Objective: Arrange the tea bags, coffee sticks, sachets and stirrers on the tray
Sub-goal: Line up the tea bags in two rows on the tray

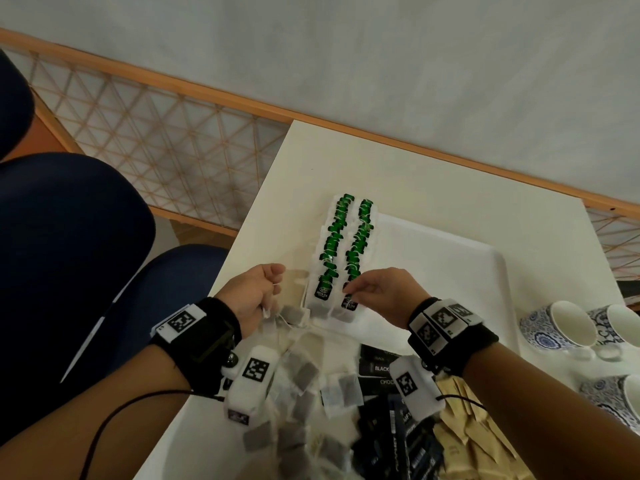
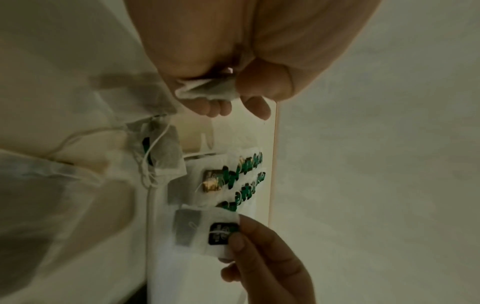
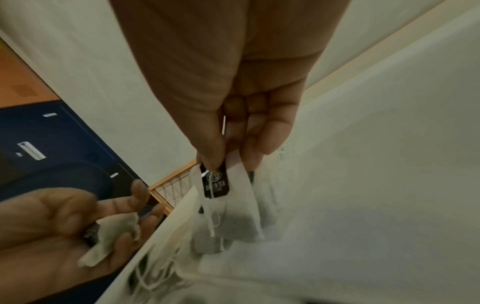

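Two rows of tea bags with green tags (image 1: 346, 237) lie overlapped along the left side of the white tray (image 1: 450, 258). My right hand (image 1: 360, 291) pinches the dark tag of a tea bag (image 3: 228, 216) at the near end of the right row (image 2: 205, 230). My left hand (image 1: 266, 289) hovers just left of the tray's near corner, fingers curled round another tea bag (image 2: 207, 90) (image 3: 109, 234). A loose heap of tea bags (image 1: 298, 375) lies on the table below my hands, with dark coffee sticks (image 1: 377, 368) and beige sachets (image 1: 464, 427) beside it.
Blue-patterned cups (image 1: 561, 327) stand on the table (image 1: 415, 168) right of the tray. A dark blue chair (image 1: 69, 237) sits to the left. A wooden lattice rail (image 1: 173, 133) runs behind the table, against a pale wall.
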Demonstrator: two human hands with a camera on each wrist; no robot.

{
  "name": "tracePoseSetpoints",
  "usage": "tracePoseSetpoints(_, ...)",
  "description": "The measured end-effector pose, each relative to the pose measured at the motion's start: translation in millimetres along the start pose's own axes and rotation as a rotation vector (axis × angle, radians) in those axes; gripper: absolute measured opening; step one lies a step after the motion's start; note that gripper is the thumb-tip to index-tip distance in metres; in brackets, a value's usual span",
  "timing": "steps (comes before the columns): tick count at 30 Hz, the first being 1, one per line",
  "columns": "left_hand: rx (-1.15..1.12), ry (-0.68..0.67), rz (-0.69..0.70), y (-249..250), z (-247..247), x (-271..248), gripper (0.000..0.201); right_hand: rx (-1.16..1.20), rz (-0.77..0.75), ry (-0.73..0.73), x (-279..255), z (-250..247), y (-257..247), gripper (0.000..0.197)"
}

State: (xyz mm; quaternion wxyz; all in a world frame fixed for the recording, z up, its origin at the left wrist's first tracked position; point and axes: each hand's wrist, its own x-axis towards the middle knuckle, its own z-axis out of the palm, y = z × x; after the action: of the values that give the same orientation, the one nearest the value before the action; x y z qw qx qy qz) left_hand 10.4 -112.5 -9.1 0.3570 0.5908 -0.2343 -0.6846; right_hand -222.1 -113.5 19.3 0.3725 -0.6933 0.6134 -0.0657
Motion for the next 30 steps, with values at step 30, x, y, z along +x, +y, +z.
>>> tracePoseSetpoints(30, -0.206, -0.137, 0.023, -3, 35, -14, 0.025, -0.019, -0.154, 0.085, -5, 18, -40, 0.053)
